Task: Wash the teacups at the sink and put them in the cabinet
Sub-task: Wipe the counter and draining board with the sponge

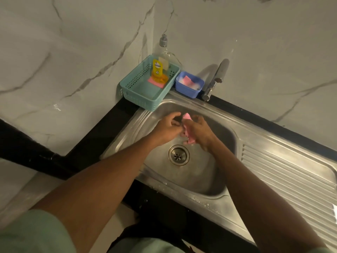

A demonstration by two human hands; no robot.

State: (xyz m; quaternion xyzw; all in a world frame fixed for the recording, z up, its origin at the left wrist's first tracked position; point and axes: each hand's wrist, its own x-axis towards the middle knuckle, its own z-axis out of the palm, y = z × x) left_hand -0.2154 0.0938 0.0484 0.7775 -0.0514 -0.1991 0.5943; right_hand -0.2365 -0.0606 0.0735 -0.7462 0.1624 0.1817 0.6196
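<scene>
No teacup visible from here. Pink sponge (188, 133) sits between both hands over the sink (209, 172) basin, long axis near-to-far. Right hand (199, 132) fingers closed around it; left hand (168, 127) fingers pinched at its left edge. Tap (217, 77) far right.

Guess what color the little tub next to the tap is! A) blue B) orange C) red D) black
A, because the little tub beside the tap is blue, with a pink sponge and suds inside it, and it sits right of the teal basket.
</scene>
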